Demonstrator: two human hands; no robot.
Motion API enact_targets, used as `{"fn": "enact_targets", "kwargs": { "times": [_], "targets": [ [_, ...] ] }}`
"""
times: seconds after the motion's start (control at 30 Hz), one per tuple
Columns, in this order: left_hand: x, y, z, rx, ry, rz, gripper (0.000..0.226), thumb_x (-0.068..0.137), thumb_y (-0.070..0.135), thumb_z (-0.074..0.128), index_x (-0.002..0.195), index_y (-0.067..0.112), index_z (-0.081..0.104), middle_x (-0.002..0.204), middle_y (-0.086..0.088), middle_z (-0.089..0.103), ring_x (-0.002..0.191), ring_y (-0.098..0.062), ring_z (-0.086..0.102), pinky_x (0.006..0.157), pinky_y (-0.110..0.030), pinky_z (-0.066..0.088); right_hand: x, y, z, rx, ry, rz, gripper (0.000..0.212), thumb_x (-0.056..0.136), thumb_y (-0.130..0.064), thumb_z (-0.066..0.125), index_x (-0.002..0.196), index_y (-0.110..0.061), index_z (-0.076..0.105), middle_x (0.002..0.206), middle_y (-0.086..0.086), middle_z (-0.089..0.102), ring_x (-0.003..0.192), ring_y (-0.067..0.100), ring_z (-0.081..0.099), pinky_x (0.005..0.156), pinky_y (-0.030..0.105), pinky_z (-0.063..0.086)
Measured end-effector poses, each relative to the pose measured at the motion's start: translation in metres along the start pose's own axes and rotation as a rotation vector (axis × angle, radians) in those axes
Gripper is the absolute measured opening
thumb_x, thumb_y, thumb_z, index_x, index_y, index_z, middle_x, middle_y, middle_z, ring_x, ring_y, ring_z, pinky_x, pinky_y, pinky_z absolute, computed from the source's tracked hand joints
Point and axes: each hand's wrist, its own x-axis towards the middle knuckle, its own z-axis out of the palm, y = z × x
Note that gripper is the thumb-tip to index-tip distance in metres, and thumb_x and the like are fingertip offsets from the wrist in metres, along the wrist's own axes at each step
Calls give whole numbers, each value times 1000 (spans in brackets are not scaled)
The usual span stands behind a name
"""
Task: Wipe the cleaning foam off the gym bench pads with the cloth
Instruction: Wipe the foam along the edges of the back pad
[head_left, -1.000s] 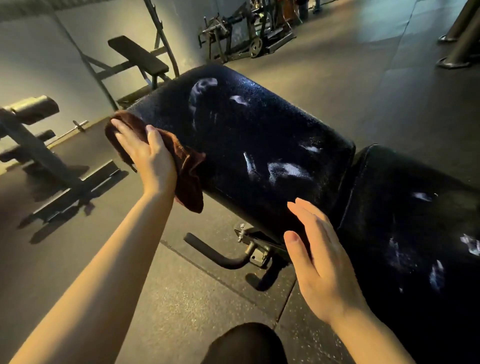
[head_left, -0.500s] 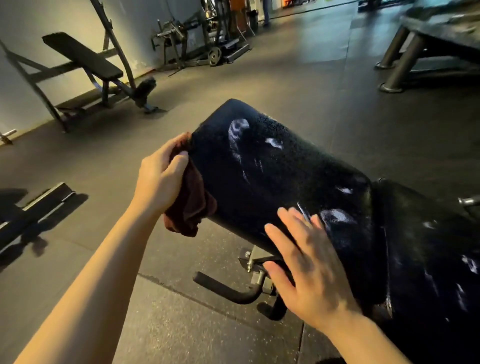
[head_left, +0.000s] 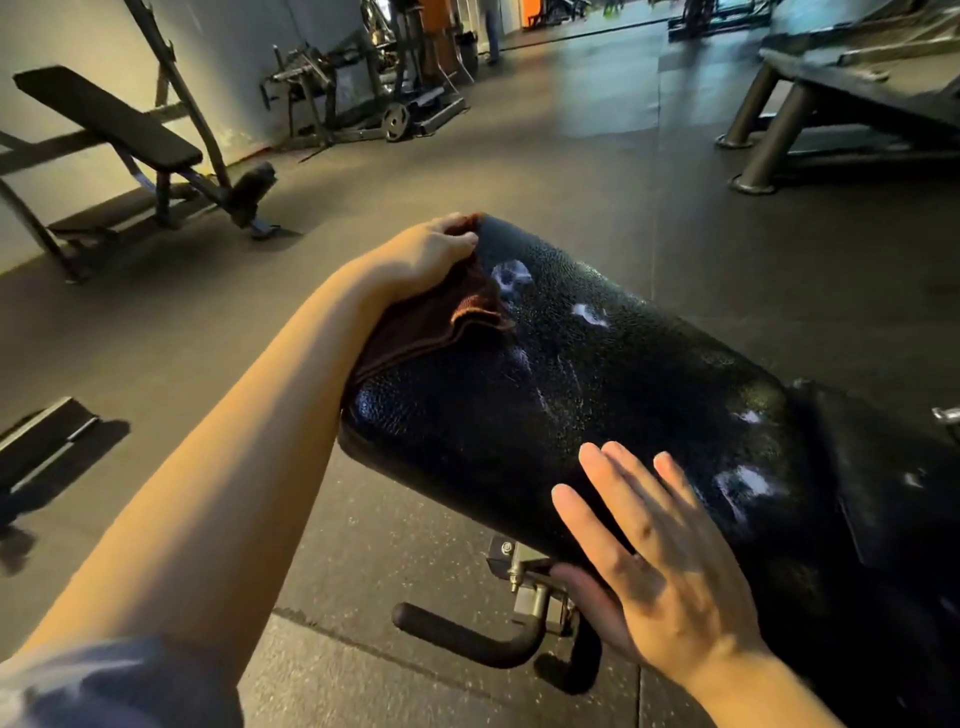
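Head view only. Bench pad (head_left: 597, 415), black and textured, runs from upper centre down to the right edge, tilted in frame. A second pad (head_left: 893, 493) adjoins it at the right, with a seam between them.

Left hand (head_left: 421, 254) sits at the far top corner of the bench pad, fingers curled over a dark brown cloth (head_left: 436, 322) and pressing it onto the pad. Cloth is bunched under the palm and wrist, and a folded hem sticks out toward the pad's middle. Forearm lies along the pad's left edge; a bluish sleeve (head_left: 114, 686) shows at bottom left.

Right hand (head_left: 670, 577) is flat on the near side of the bench pad, fingers straight and slightly spread, holding nothing; thumb tucks under the pad's lower edge.

Foam patches (head_left: 511, 275) are on the pad: one just beside the cloth edge, a smaller one further right, another near the right hand's fingertips, and small spots close to the seam and on the second pad.

Under the pad, a metal bracket (head_left: 519, 566) and a black padded handle bar (head_left: 467, 639) are visible. Floor (head_left: 519, 171) is dark rubber. Another bench (head_left: 114, 119) stands upper left by the wall, weight machines behind it, and a platform on metal legs (head_left: 779, 119) sits upper right. Background is blurred.
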Motion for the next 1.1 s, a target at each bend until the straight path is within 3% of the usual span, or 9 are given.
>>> {"fn": "enact_targets", "kwargs": {
  "times": [0.1,0.17,0.27,0.33,0.47,0.63,0.73,0.9,1.1],
  "targets": [
    [-19,1,0,-29,2,2,39,103,24,42,142,19,41,110,-1,50,69,-2,47,49,-3,36,-2,-2,-2,6,-5,4,53,97,-42,51,141,-19,34,150,10,31,142,24,29,117,45,21],
    [-40,0,0,-46,-24,-6,46,102,25,43,147,19,33,115,1,48,76,-3,48,50,-6,37,-3,-3,-3,2,-3,11,54,97,-42,52,141,-19,34,150,10,31,142,25,30,117,45,21],
    [-81,-4,-2,-183,-24,-80,53,101,29,44,150,29,25,116,16,48,87,-6,52,68,-8,43,-2,-4,-3,19,1,30,60,96,-43,52,145,-18,30,150,10,32,141,26,31,116,47,23],
    [-107,-10,2,-265,2,-141,57,100,35,45,151,37,20,135,10,46,107,-16,54,96,-24,44,-4,-5,-4,26,-4,22,64,94,-44,54,146,-18,28,150,11,33,141,26,31,116,48,24],
    [-151,-21,18,-45,127,-146,57,101,41,38,151,41,10,152,5,36,130,-23,45,110,-44,36,-9,-13,-8,39,9,7,63,92,-45,55,143,-14,33,149,12,35,140,27,34,115,49,25],
    [-131,-13,14,53,131,-123,52,103,39,32,152,32,16,144,-4,44,126,-27,47,106,-37,36,3,-5,-3,19,31,53,66,92,-49,53,143,-13,33,148,13,36,139,29,35,114,49,26],
    [-87,-7,6,127,80,-148,46,104,37,30,148,24,30,140,-7,48,125,-26,47,91,-28,31,6,-4,0,19,23,90,67,90,-50,53,142,-12,33,148,14,37,139,30,35,113,51,28],
    [-23,5,4,277,33,-134,44,105,37,27,132,8,46,109,-7,49,95,-21,45,76,-26,29,5,-6,3,-36,29,93,63,92,-49,51,142,-14,35,147,13,38,138,29,36,113,49,29],
    [-14,2,6,318,35,-118,44,105,40,28,128,8,47,128,-16,54,98,-25,48,77,-28,29,4,-9,-1,-67,12,92,55,97,-47,42,141,-15,38,145,13,44,137,28,38,113,50,29]
  ]
}}
